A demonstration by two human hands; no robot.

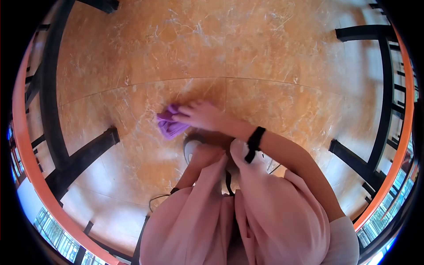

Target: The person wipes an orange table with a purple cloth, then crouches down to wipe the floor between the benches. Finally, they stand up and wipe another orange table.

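A crumpled purple cloth (pixel 170 123) lies on the brown marbled floor, left of centre. My right hand (pixel 201 115) reaches across from the right and grips the cloth, its fingers over the cloth's right side. The hand is slightly smeared by motion. A black band is round that wrist. My left hand (pixel 210 154) rests close to my knees, by the pink trousers (pixel 190 221). Its fingers are blurred and partly hidden there, so I cannot see whether they hold anything.
Black metal frame legs (pixel 88 150) stand on the left, with more black legs (pixel 357 161) on the right. Orange edges (pixel 33 170) curve along both sides. A shoe (pixel 192 148) shows under my arms. A thin dark cable (pixel 154 201) lies on the floor at the lower left.
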